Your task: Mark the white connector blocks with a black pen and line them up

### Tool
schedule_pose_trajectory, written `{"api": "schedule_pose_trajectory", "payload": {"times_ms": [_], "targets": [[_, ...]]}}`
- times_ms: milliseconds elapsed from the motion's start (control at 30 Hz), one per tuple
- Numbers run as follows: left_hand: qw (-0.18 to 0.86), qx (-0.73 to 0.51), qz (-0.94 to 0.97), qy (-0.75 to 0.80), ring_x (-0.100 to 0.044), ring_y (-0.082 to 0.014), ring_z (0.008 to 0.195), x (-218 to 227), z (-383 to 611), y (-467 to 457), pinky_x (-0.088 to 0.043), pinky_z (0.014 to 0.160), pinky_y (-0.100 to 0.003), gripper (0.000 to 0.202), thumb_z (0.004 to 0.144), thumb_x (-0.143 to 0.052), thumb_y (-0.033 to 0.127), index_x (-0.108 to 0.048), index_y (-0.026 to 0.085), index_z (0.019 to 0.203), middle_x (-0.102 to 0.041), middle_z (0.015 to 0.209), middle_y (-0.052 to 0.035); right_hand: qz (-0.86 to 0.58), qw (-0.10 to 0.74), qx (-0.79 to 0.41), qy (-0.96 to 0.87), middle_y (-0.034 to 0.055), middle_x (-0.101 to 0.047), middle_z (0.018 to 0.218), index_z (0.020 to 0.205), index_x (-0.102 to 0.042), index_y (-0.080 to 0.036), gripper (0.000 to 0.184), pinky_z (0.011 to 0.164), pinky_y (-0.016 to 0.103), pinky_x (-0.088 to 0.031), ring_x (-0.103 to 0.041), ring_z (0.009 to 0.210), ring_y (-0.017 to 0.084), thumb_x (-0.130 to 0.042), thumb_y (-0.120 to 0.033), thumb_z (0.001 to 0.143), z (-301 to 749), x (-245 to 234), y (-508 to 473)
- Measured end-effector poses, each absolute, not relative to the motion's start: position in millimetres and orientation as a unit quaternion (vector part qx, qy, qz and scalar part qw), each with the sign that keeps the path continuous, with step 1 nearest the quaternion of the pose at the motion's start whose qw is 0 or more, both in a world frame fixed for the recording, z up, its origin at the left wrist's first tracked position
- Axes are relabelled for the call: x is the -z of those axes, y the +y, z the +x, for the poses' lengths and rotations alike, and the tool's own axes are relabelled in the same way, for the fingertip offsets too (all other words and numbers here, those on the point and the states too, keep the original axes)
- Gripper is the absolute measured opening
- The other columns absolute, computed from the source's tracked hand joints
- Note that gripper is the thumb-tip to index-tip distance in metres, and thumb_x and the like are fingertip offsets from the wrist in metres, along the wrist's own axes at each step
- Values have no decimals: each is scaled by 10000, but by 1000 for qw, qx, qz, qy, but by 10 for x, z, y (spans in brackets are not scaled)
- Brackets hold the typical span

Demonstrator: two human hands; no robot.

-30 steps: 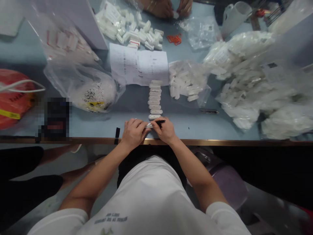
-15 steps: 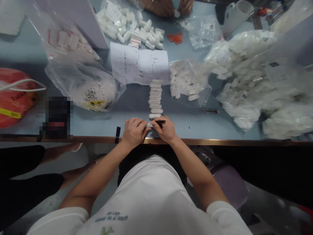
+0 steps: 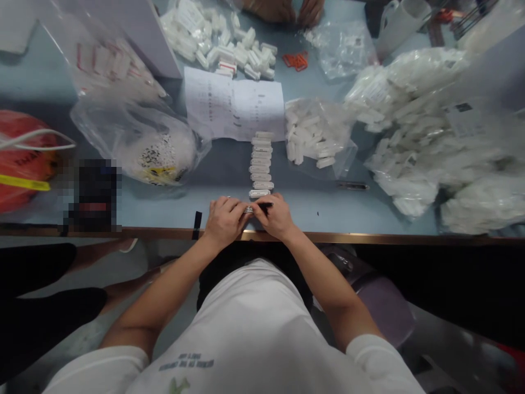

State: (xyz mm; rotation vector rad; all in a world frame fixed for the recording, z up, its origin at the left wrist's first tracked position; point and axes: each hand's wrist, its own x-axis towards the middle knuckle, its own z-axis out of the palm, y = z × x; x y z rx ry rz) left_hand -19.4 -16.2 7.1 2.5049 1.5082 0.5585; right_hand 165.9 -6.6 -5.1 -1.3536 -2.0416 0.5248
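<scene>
My left hand is closed at the table's front edge, pinching a small white piece with dark dots or holes. Opposite it, my right hand touches the same piece with its fingertips. A slim black tool, perhaps tweezers or a pen, is held in my right hand, its tip hidden by the fingers. Just beyond my hands, several flat white plastic pieces lie in a column running away from me, the nearest one almost touching my right fingers.
A printed paper sheet lies behind the column. Bags of white parts stand right, with larger bags farther over. Left are a bag of small black-and-white bits and a red bag. Another person's hands work opposite.
My fingers have drawn slightly closer together around the small white piece, and the black tool has shifted a little left. The view has moved slightly; the column of white pieces is the same.
</scene>
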Motion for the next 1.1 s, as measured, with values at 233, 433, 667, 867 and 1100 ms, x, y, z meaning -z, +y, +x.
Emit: {"api": "schedule_pose_trajectory", "payload": {"times_ms": [233, 433, 667, 867, 1100], "targets": [[72, -182, 840, 506, -543, -259, 911, -54, -167, -178, -336, 797, -396, 335, 951, -509, 477, -712, 218, 1012, -694, 955, -100, -511, 366, -229, -743, 43, -695, 767, 831, -662, -226, 369, 815, 348, -458, -632, 780, 180, -450, -484, 989, 1702, -5, -112], [42, -231, 821, 520, -552, -250, 937, -186, -340, -156, -383, 851, -389, 392, 933, -533, 520, -683, 211, 1123, -689, 1014, -87, -511, 453, -255, -685, 39, -701, 814, 906, -670, -235, 288, 767, 336, -500, -631, 772, 173, -467, -422, 988, 1824, -164, -189], [24, -218, 790, 573, -568, -232, 862, -339, -826, 70, -410, 831, -379, 199, 931, -542, 344, -706, 237, 894, -691, 865, -55, -463, 382, -174, -781, 88, -686, 973, 1125, -670, -236, 253, 801, 374, -473, -594, 885, 205, -469, -274, 974, 2013, -93, -204], [52, -127, 847, 513, -559, -217, 815, -259, -735, 68, -422, 750, -353, 202, 934, -528, 308, -714, 229, 936, -705, 873, -58, -466, 330, -68, -818, 90, -642, 894, 1077, -684, -192, 218, 728, 360, -411, -531, 821, 210, -532, -275, 945, 1991, -34, -245], [24, -83, 871, 484, -540, -221, 804, -188, -678, 134, -424, 729, -355, 233, 960, -470, 258, -694, 204, 922, -675, 856, -82, -490, 376, -108, -779, 89, -644, 900, 1154, -654, -203, 265, 786, 371, -436, -538, 848, 214, -473, -287, 979, 2021, -17, -241]]}}
